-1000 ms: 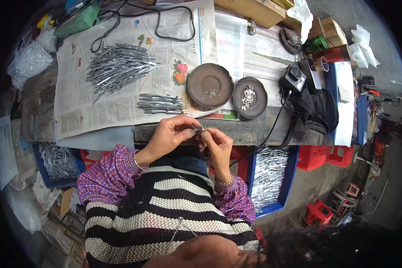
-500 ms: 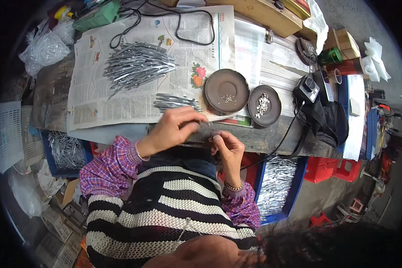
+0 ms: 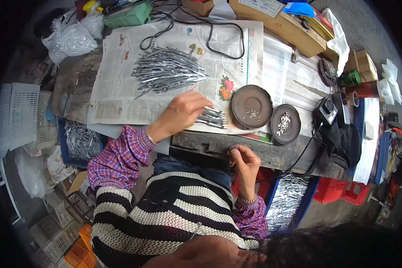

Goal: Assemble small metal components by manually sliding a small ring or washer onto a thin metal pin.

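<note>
Head view: person seated at a worn wooden table, newspaper spread over part of it. Left hand reaches over the near part of the paper, at the small pile of metal strips, partly covering it. Its fingers are bent, thumb drawn toward the index; motion blur there, so whether a strip is pinched between them can't be made out. Right hand held off the table's near edge, apart from the left, fingers curled in and thumb against the index; any small piece between the tips is too hidden to confirm.

Large heap of metal strips farther back on the paper, well apart from the small pile. Right of the small pile, a larger brown dish with tiny metal pins; just beside it a smaller brown dish with small silvery pieces.

Step in hand, by judgement: left hand working at the small pile, right hand waiting. A move from here calls for a fine thumb-and-finger pinch on one strip, neighbours left undisturbed.
</note>
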`<state>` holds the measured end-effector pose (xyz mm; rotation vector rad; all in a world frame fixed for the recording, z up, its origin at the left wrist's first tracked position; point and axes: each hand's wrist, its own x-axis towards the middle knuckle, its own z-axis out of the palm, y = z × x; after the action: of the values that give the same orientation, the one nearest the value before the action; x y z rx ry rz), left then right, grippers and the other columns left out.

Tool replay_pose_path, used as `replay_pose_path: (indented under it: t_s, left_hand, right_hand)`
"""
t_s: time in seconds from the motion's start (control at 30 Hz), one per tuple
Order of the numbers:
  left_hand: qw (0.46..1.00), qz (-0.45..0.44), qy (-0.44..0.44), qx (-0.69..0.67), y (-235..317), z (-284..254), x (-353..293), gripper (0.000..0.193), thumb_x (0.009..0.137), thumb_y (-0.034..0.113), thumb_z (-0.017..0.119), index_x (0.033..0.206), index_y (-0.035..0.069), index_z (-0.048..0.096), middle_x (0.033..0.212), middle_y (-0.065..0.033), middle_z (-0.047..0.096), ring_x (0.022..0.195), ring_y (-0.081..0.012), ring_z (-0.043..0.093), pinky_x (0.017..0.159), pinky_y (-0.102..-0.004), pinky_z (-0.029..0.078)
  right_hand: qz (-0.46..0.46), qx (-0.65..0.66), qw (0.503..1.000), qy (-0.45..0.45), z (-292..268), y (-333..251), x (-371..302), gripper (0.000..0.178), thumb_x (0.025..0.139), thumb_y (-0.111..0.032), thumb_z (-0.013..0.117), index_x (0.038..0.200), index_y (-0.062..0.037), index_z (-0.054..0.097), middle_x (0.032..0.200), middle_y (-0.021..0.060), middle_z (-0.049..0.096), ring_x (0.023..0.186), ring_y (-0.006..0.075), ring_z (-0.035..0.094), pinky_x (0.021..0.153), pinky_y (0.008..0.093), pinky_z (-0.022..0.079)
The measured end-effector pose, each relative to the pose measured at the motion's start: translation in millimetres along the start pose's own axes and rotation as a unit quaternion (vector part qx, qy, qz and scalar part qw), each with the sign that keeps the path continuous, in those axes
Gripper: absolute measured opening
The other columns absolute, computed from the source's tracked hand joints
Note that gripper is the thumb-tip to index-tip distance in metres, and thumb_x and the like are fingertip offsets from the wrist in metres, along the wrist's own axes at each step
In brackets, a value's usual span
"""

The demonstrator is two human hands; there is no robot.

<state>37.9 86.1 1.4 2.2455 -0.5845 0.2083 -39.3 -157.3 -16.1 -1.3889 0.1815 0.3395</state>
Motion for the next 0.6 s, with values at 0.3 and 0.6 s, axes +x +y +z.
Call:
replay_pose_path:
  t_s: [0.3,0.6]
  left_hand:
    - [0.966,-0.01,0.064,0.249,-67,-35,49,0.022,0.075,0.0,0.055,0.094,0.003,0.066,0.093,-0.0103,0.061,0.092,-0.0281,0.054,0.082,-0.0359,0.046]
    - [0.955,0.004,0.056,0.291,-72,-23,47,0.012,0.071,-0.002,0.059,0.082,0.003,0.06,0.086,-0.0073,0.057,0.088,-0.026,0.053,0.075,-0.0351,0.045]
  right_hand:
    - [-0.02,-0.053,0.998,0.001,1,3,1,0.01,0.087,-0.003,0.059,0.091,0.0038,0.064,0.078,0.005,0.064,0.058,0.0067,0.053,0.051,0.0183,0.041]
    - [-0.037,-0.074,0.996,0.013,0,4,4,0.008,0.084,-0.003,0.063,0.086,0.0041,0.066,0.073,0.002,0.061,0.055,0.0056,0.053,0.048,0.0193,0.042]
